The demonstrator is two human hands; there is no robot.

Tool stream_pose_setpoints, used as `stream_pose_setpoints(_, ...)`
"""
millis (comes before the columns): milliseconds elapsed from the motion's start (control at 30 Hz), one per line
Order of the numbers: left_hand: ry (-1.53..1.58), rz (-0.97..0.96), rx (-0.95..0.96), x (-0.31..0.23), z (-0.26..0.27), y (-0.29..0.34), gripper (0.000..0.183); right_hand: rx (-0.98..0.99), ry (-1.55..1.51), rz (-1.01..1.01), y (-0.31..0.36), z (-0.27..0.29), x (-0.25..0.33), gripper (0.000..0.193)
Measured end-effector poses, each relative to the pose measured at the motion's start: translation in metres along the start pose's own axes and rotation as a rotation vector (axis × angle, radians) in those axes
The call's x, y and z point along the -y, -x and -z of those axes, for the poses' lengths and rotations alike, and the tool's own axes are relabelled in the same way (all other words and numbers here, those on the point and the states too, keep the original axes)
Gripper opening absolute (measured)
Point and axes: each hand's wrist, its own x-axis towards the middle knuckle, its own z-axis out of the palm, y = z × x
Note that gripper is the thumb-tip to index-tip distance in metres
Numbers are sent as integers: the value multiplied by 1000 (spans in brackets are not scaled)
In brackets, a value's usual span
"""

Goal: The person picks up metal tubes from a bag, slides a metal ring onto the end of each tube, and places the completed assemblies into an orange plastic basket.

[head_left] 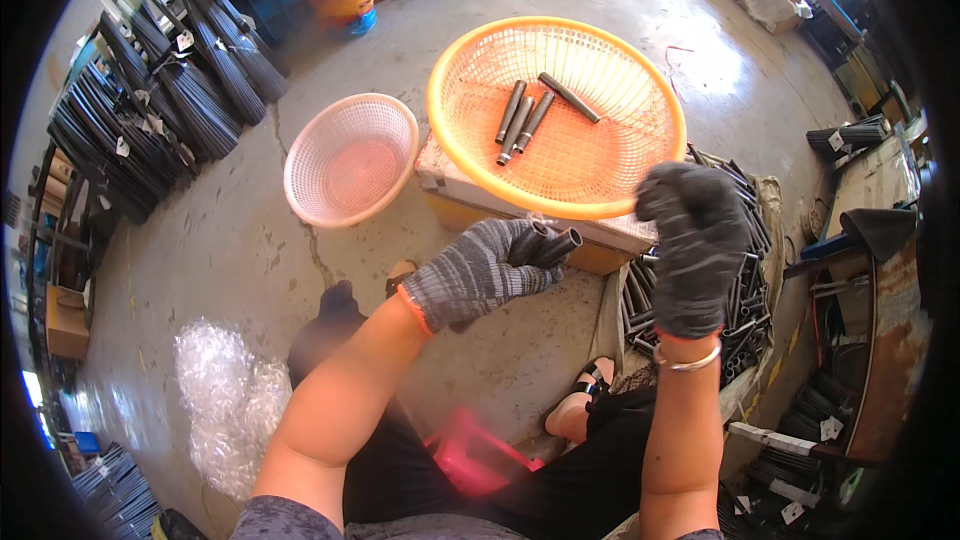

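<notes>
Head: left grip [478, 273] closed round tubes [556, 249]

- Tubes [553, 251]: dark metal, smooth, faintly glossy
- Gloves [465, 278]: knitted cloth, matt, slightly rough
- Orange basket [575, 168]: openwork plastic, smooth, glossy rim
- Pale pink basket [350, 175]: smooth plastic mesh
- Bracelet [688, 366]: polished, shiny metal
- Clear wrap [225, 400]: thin, crinkled, glossy plastic
- Floor [240, 270]: smooth, stained, shiny where lit

Left hand [478, 275], gloved, grips dark tubes [553, 252]. Right hand [693, 245], gloved, curled near orange basket [440, 130]; can't tell if it holds anything. Four loose tubes [535, 122] in that basket, on box [445, 180]. Pink basket [350, 165] left, on floor [250, 260]. Heap [748, 315] of tubes right.
</notes>
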Motion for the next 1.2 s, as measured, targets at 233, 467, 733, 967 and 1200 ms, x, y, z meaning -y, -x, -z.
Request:
stream_pose_setpoints(233,183,49,-22,-5,4,-1,36,-195,-182,-248,-15,33,-18,11)
stream_pose_setpoints(467,433,-188,-84,7,14,-6,36,608,-174,-675,15,12,-24,15)
stream_pose_setpoints(733,432,-213,-387,-2,22,-4,27,814,-330,-831,56,-39,-31,15)
stream_pose_setpoints(967,335,-60,-466,-3,26,-2,39,705,-631,-915,62,-45,-35,13)
stream_pose_setpoints(1200,168,-103,-482,7,25,-3,49,251,-723,-692,25,-22,-40,15)
